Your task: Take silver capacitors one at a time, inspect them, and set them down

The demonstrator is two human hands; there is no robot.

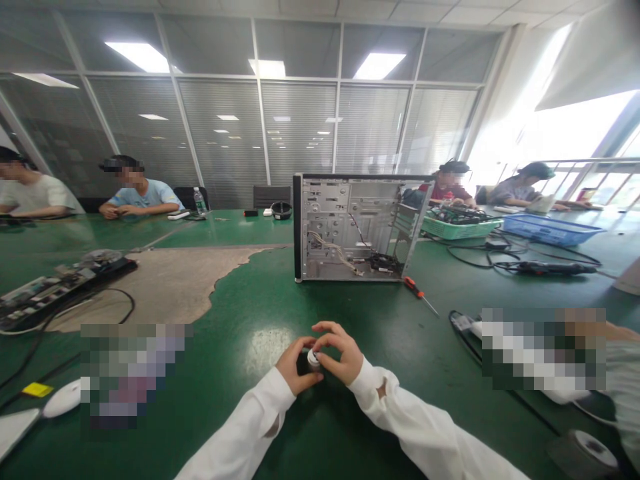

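A small round container with a white top (pixel 314 359) stands on the green table between my hands. My left hand (pixel 296 368) curls round its side, thumb and fingers closed about it. From the right, my right hand (pixel 342 353) has its thumb and index finger bent in at the white top, closed on it. Its other fingers arch above. What the container holds is too small to make out. Beyond my hands stands an opened computer case (pixel 345 233), with cables and a black part inside. A screwdriver (pixel 421 297) with an orange and black handle lies by its right corner.
Power strips and cables lie left (pixel 55 287); a white mouse (pixel 64 398) is near. A green basket (pixel 463 229) and blue basket (pixel 553 229) stand back right. At right, a co-worker's sleeve (pixel 623 393) shows near a white strip. Several people sit around the table.
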